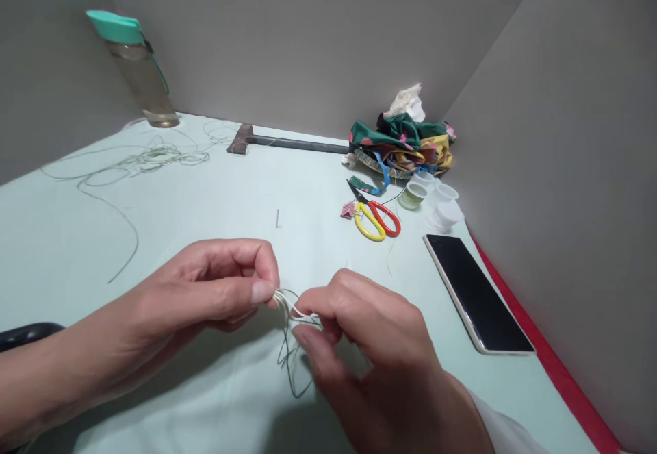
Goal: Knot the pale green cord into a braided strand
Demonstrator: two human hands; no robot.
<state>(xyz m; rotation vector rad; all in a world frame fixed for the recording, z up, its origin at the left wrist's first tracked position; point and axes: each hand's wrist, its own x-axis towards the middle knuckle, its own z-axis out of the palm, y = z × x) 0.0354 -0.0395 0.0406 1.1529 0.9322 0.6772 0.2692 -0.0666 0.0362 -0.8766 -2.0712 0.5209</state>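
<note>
My left hand (226, 286) pinches a small bundle of thin cords (291, 307), white and olive green, between thumb and forefinger. Close by on the right, my right hand (364, 337) has its fingers curled round the other end of these cords. Its thumb and forefinger are a little apart at the tips, and part of the grip is hidden. Loose dark green loops dangle below the two hands. Just beyond them a small nail (278, 218) stands upright on the pale tabletop (230, 200).
Scissors (374, 216) with yellow and red handles lie beyond my right hand, near spools (413, 195) and a phone (480, 293). A hammer (287, 142) and a heap of colourful cloth (405, 142) lie farther back. Tangled cord (148, 159) and a bottle (141, 74) are at left.
</note>
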